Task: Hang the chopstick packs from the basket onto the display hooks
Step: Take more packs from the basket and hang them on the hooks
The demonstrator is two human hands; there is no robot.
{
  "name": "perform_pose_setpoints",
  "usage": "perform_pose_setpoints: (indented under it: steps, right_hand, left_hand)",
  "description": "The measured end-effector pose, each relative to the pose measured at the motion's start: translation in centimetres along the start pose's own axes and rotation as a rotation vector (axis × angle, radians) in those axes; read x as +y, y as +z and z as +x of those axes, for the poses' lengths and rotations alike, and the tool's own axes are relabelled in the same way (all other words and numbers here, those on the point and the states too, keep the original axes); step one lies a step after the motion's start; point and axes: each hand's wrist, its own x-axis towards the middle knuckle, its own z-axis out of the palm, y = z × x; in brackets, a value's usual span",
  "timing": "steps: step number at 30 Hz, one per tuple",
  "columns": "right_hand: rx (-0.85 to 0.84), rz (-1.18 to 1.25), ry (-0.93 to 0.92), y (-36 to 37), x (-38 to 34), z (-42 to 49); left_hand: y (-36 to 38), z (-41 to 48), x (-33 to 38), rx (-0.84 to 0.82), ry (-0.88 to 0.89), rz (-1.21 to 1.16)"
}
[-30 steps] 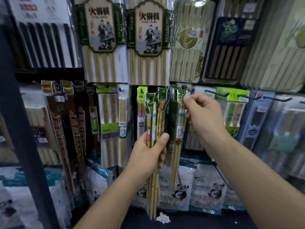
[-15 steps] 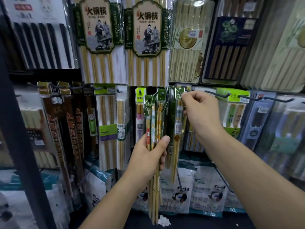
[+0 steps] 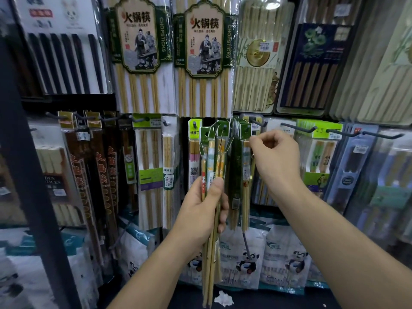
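My left hand (image 3: pixel 201 204) grips a bundle of slim chopstick packs (image 3: pixel 213 152) with green header cards, held upright in front of the display. Just to its right, a row of the same green-headed packs (image 3: pixel 237 166) hangs from a display hook (image 3: pixel 256 122). My right hand (image 3: pixel 276 157) is level with the top of that row, thumb and forefinger pinched on the right edge of the outermost hanging pack (image 3: pixel 246 157). The basket is out of view.
Large hot-pot chopstick packs (image 3: pixel 201 54) hang above. Dark bare hooks (image 3: pixel 298 128) stick out to the right at hand height. Brown chopstick packs (image 3: pixel 100 175) hang to the left, panda-printed bags (image 3: pixel 247 259) below. A dark shelf post (image 3: pixel 29 175) stands at left.
My right hand has slid slightly right and down from the pack's header to its side edge; the pack now hangs in the row. My left hand stays steady with its bundle.
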Motion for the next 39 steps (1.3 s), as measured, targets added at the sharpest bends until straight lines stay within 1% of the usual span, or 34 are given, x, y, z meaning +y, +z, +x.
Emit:
perform_pose_setpoints:
  steps: [1,3,5,7,10,13,15,18,21,25,29,33,39]
  right_hand:
    - [-0.042,0.032,-0.013,-0.1,-0.2,-0.6]
    - [-0.184,0.102,-0.027,-0.2,-0.7,-2.0]
    - [-0.317,0.158,0.001,-0.3,-1.4,-3.1]
    - [-0.365,0.156,0.012,-0.3,-1.8,-3.8]
    - [-0.33,0.083,-0.015,-0.1,-2.1,-4.1]
    - [-0.311,0.1,0.021,0.0,-2.1,-3.7]
    - [-0.285,0.116,0.049,-0.1,-2.0,-3.0]
    - [-0.202,0.153,0.094,-0.3,-2.1,-1.4]
    - [-0.165,0.124,0.092,-0.2,-2.0,-0.2]
    - [-0.147,0.11,0.058,0.1,-1.5,0.6]
    - [-0.136,0.108,0.023,0.1,-1.6,0.8]
    - [-0.141,0.101,0.038,0.1,-1.9,1.1]
    - [-0.153,0.073,0.085,0.1,-1.9,1.4]
  left_hand:
    - [0.0,0.0,0.1,-0.004,0.004,-0.005]
    - [0.0,0.0,0.2,0.005,0.021,0.015]
    - [0.0,-0.1,0.1,0.026,0.044,0.048]
    - [0.0,-0.1,0.1,0.055,0.068,0.076]
    - [0.1,-0.1,0.1,0.068,0.101,0.12]
    - [0.2,-0.1,-0.1,0.058,0.114,0.125]
    - [0.2,-0.1,-0.3,0.081,0.102,0.13]
    - [-0.1,0.1,-0.5,0.13,0.107,0.197]
    - [-0.5,0.2,-0.4,0.155,0.104,0.222]
    - [-0.8,0.4,-0.6,0.146,0.099,0.2]
    - [-1.1,0.3,-0.7,0.134,0.102,0.238]
    - [-1.1,0.5,-0.3,0.094,0.086,0.183]
    - [-0.9,0.2,0.2,0.078,0.045,0.129]
